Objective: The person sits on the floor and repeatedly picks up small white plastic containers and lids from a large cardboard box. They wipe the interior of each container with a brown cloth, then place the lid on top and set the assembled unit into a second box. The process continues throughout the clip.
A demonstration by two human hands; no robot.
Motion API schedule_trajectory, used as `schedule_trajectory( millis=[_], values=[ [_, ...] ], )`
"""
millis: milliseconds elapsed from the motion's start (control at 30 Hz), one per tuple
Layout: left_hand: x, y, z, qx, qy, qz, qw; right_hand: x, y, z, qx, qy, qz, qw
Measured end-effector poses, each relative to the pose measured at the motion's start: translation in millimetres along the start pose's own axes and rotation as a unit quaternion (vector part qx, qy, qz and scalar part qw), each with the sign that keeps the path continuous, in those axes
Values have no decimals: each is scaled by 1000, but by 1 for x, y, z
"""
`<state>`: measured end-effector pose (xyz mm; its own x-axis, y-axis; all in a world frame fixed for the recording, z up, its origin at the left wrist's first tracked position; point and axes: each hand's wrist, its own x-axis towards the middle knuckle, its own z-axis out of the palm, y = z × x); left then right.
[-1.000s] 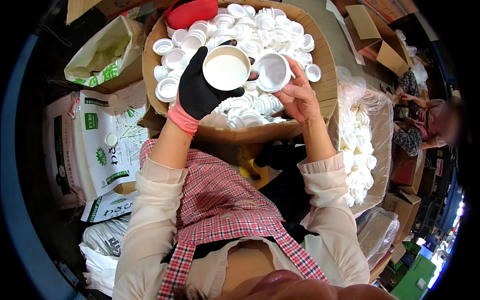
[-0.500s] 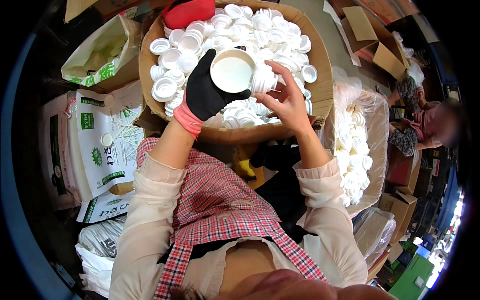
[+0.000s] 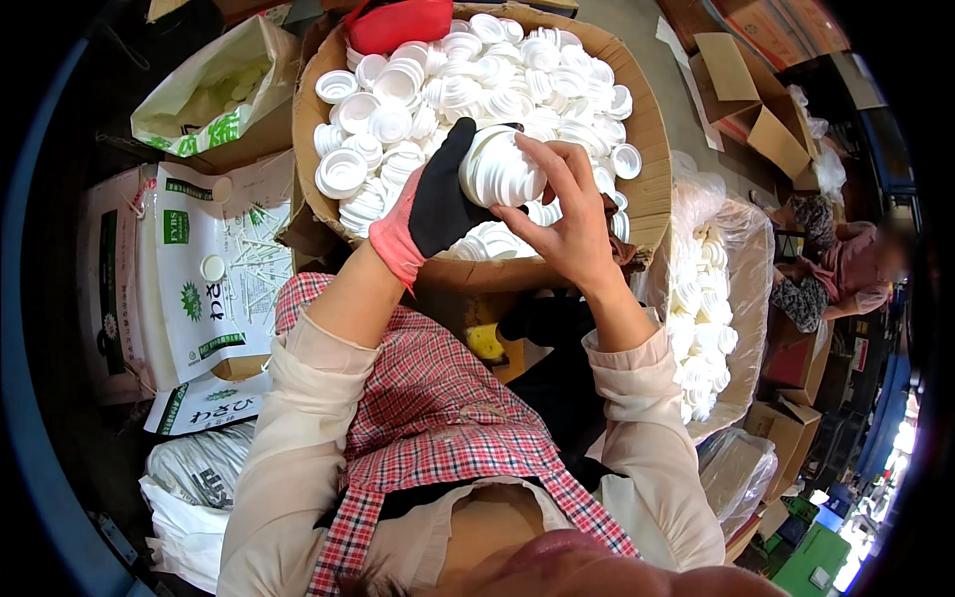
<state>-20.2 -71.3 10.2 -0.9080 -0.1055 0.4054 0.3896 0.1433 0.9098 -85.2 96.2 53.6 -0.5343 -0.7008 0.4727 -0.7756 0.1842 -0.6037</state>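
A big cardboard box [image 3: 477, 274] stands in front of the person, heaped with white lids [image 3: 398, 85]. Off to the far right sits another person [image 3: 851, 264] in a pink top and patterned trousers. Just right of the big box is a second box lined with clear plastic [image 3: 748, 318], also holding white lids. The worker wears a red checked apron [image 3: 428, 398]. At left lies a printed white sack [image 3: 204, 328], and above it stands an open white bag [image 3: 169, 124] with green marks. An open carton [image 3: 731, 75] sits at upper right. A red pouch [image 3: 400, 25] rests at the far edge of the heap.

The left hand [image 3: 448, 194], in a black glove with a pink cuff, has its grip wrapped around the left side of a stack of lids [image 3: 502, 169], held above the near part of the heap. The bare right hand [image 3: 567, 214] grasps the stack's right end, thumb below and fingers above. Two small round pieces [image 3: 213, 268] and thin white sticks [image 3: 259, 279] lie on the sack.
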Motion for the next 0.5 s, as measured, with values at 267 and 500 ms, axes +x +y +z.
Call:
schedule_trajectory(
  millis=[267, 500],
  values=[
    [-6, -7, -2, 145, 13, 18, 989, -2, -3, 2, -6, 1, 39, 999],
    [-4, -5, -1, 109, 1, -4, 994, -3, -1, 1, -10, 9, 23, 1000]
  ],
)
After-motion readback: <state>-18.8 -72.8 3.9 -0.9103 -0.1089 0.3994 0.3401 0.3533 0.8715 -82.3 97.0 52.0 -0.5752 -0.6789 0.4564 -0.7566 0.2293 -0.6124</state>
